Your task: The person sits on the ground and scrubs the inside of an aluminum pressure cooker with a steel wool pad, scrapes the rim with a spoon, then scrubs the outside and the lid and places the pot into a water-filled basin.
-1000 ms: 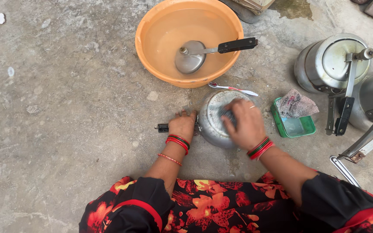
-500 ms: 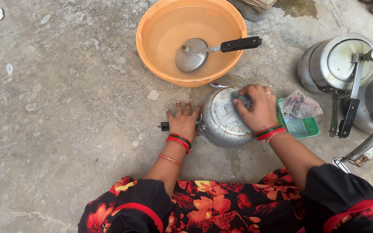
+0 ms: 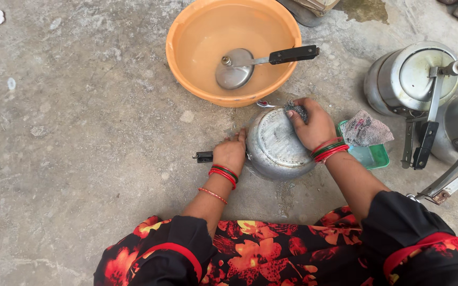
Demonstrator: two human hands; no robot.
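One upturned metal pot (image 3: 278,144) is lying on the concrete floor (image 3: 80,132); left hand (image 3: 230,152) is clamped around its black handle (image 3: 203,157), right hand (image 3: 314,124) is pinching one steel scrubber (image 3: 296,110) against the base; one orange basin (image 3: 186,58) is holding one lid (image 3: 234,69); two more cookers (image 3: 414,79) are sitting off right, beside one green dish (image 3: 375,156).

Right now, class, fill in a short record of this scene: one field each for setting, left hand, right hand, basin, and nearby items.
Setting: bare concrete floor
Left hand: grips the black handle of an overturned metal pot
Right hand: presses a steel scourer on the pot's base
Basin: orange, holding a lid with a black handle
Nearby: green tray with a cloth; two pressure cookers
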